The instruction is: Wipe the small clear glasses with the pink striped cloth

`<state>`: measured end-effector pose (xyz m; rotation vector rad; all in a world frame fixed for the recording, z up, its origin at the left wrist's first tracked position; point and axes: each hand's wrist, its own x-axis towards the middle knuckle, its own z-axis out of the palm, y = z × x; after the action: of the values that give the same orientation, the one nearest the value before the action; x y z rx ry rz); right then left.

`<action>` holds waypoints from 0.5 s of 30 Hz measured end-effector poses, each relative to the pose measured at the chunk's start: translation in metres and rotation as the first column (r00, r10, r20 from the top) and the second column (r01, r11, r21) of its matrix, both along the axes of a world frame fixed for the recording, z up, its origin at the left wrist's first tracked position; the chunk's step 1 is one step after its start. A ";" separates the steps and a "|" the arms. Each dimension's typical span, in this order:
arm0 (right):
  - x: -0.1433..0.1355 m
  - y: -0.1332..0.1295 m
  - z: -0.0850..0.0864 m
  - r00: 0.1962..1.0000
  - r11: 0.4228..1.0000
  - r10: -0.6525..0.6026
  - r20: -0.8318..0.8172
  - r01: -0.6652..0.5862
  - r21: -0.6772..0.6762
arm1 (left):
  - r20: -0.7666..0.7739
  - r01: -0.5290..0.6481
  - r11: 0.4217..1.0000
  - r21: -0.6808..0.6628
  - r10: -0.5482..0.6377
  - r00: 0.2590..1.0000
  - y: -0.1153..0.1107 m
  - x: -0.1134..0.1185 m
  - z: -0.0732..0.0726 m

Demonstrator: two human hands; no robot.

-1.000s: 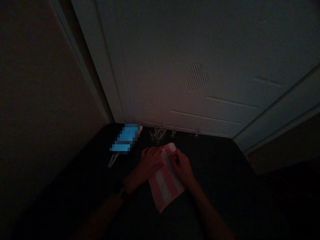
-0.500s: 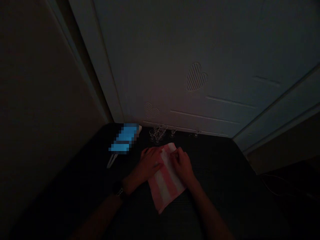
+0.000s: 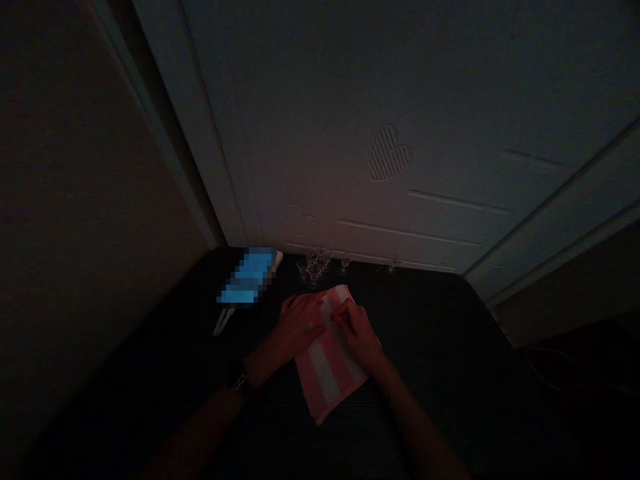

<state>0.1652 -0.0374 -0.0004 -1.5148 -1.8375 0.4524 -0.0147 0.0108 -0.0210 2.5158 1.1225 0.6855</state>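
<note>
A pink-and-white striped cloth [image 3: 325, 380] lies flat on the dark table in dim light. My left hand [image 3: 303, 317] rests with its fingers stretched over the cloth's upper left part. On the cloth's right side is my right hand [image 3: 357, 330], fingers curled together in a pinch close to the fabric. Whether the pinch holds a fold of cloth or some small thing is too dark to see. Just beyond the cloth stands a cluster of small stemmed glasses [image 3: 315, 267], with one more glass [image 3: 345, 265] beside it.
A bright blurred screen [image 3: 250, 277] with a white strap [image 3: 223, 321] sits at the left. Farther right, a small glass [image 3: 393, 267] stands by the pale panel [image 3: 310, 133] with carved hearts behind the table [image 3: 440, 347].
My right hand has shifted slightly to the left across the cloth, its fingers still curled. My left hand stays spread in place.
</note>
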 end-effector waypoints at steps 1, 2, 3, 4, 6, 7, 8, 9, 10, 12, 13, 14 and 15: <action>0.000 0.000 0.000 1.000 1.000 0.006 -0.013 -0.006 -0.006 | -0.002 -0.003 1.000 0.002 0.003 1.000 0.000 0.000 -0.001; -0.001 0.001 0.000 1.000 1.000 -0.006 -0.022 0.006 -0.004 | -0.004 -0.006 1.000 0.002 0.006 1.000 0.000 0.000 -0.001; -0.001 0.001 0.000 0.999 1.000 -0.028 -0.029 0.028 0.003 | -0.005 -0.011 1.000 0.001 0.011 1.000 0.000 0.000 -0.001; 0.000 0.002 0.000 0.998 0.999 -0.046 -0.034 0.046 0.009 | -0.004 -0.014 1.000 -0.001 0.014 1.000 -0.001 0.000 -0.001; 0.000 0.002 0.000 0.998 0.999 -0.039 -0.047 0.039 0.000 | -0.005 -0.005 1.000 0.001 0.005 1.000 -0.002 0.000 0.001; 0.001 0.002 0.000 0.998 1.000 -0.016 -0.056 0.015 -0.015 | -0.004 0.002 1.000 0.004 -0.002 1.000 -0.002 0.000 0.002; 0.002 0.003 -0.001 0.998 0.999 0.010 -0.068 -0.012 -0.035 | -0.002 0.003 1.000 0.006 -0.003 1.000 -0.002 0.000 0.002; 0.002 0.003 -0.001 0.997 0.998 0.026 -0.079 -0.031 -0.054 | 0.001 0.001 1.000 0.005 -0.001 1.000 -0.003 0.000 0.003; 0.003 0.003 -0.002 0.996 0.997 0.025 -0.087 -0.031 -0.067 | 0.004 -0.005 1.000 0.001 0.005 1.000 -0.003 0.000 0.003; 0.004 0.004 -0.004 0.996 0.998 -0.023 -0.089 0.017 -0.067 | 0.012 -0.015 1.000 -0.003 0.015 1.000 -0.002 0.000 0.002; 0.004 0.004 -0.004 0.995 0.997 -0.054 -0.086 0.049 -0.054 | 0.014 -0.010 1.000 -0.004 0.010 1.000 -0.002 0.000 0.002; 0.004 0.004 -0.004 0.994 0.997 -0.072 -0.082 0.069 -0.039 | 0.016 -0.002 1.000 -0.003 0.002 1.000 -0.002 0.000 0.001; 0.003 0.004 -0.004 0.995 0.997 -0.070 -0.076 0.069 -0.024 | 0.018 0.004 1.000 -0.002 -0.004 1.000 -0.002 0.000 0.001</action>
<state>0.1686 -0.0333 -0.0047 -1.5491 -1.7204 0.4913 -0.0144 0.0090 -0.0195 2.5047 1.1105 0.7041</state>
